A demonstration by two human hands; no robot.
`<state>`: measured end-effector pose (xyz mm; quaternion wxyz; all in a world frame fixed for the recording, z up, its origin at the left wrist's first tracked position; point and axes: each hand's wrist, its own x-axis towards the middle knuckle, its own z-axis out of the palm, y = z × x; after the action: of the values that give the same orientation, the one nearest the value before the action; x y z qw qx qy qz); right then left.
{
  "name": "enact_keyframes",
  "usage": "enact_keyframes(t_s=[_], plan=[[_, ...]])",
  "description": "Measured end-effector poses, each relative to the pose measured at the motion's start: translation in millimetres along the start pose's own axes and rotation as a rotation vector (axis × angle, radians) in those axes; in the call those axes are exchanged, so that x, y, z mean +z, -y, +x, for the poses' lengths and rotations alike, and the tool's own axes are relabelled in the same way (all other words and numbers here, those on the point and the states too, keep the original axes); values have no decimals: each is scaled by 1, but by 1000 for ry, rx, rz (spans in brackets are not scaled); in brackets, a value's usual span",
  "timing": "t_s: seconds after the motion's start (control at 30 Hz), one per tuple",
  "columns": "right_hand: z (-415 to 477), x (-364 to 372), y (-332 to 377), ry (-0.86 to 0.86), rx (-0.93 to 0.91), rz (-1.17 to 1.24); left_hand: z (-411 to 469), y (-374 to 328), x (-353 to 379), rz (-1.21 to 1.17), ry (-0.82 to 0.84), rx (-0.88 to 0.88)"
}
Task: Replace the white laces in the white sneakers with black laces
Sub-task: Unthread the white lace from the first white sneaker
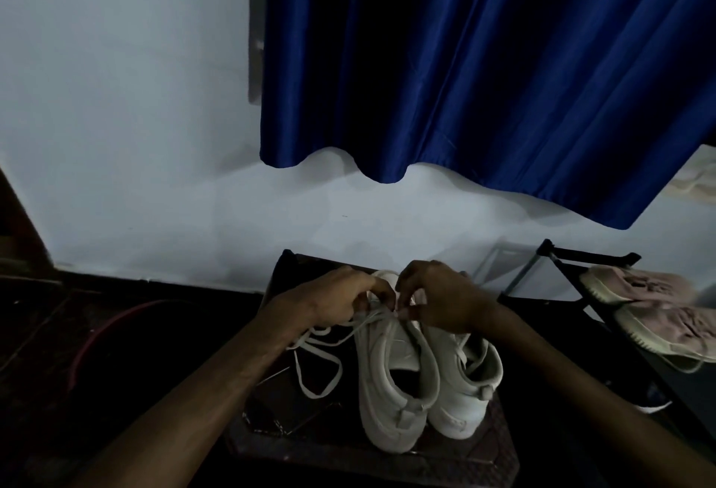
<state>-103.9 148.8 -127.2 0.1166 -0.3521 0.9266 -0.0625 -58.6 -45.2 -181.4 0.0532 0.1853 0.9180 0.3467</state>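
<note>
Left hand: fingers are curled; the white lace is pinched above the counter's far end.
Right hand: fingers are curled tight; the same lace is pinched beside the left fingertips.
White sneakers: stood touching on the counter, long axes running front to back, toes at its far edge.
Lace slack: looped over the counter's left part.

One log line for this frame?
left hand: pinches white lace | right hand: pinches white lace | white sneakers: side by side on dark surface
</note>
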Motion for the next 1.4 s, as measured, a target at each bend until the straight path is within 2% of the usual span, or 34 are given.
enact_keyframes(t_s=[0.1, 0.2, 0.23, 0.3, 0.4, 0.53, 0.73, 0.87, 0.97, 1.03, 1.1, 1.17, 1.27, 1.4], plan=[[-15, -23, -24, -128, 68, 152, -4, 1, 0, -55, -5, 20], [-33, -40, -54, -238, 230, 70, -7, 1, 3, -87, -6, 28], [-36, -40, -53, -196, 255, 17, -8, 3, 4, -91, -8, 25], [-34, -31, -40, -127, 186, -66, -6, 6, 5, -88, -11, 16], [-23, -22, -8, -154, 56, -27, -4, 4, 3, -84, -21, -4], [-3, 1, 11, 59, 76, -106, -6, -1, 2, -108, -7, -1], [-12, -10, 7, -47, 46, -80, -5, 0, 3, -83, -12, 1], [-40, -55, -34, -214, 241, -147, -5, 7, 6, -61, -35, 2], [-53, -62, -54, -217, 377, -250, -4, 9, 8, -58, -31, 5], [-49, -51, -46, -186, 272, -206, -4, 8, 8, -50, -34, 1], [-40, -40, -23, -170, 101, -35, -3, 7, 7, -42, -42, -6], [-28, -28, -1, -80, 10, 28, -3, 5, 7, -34, -45, -15], [-11, -4, 14, 7, 24, -87, -3, 3, 6, -37, -35, -4], [-3, 11, 14, -62, 51, -19, -2, 5, 6, -36, -37, -15]])
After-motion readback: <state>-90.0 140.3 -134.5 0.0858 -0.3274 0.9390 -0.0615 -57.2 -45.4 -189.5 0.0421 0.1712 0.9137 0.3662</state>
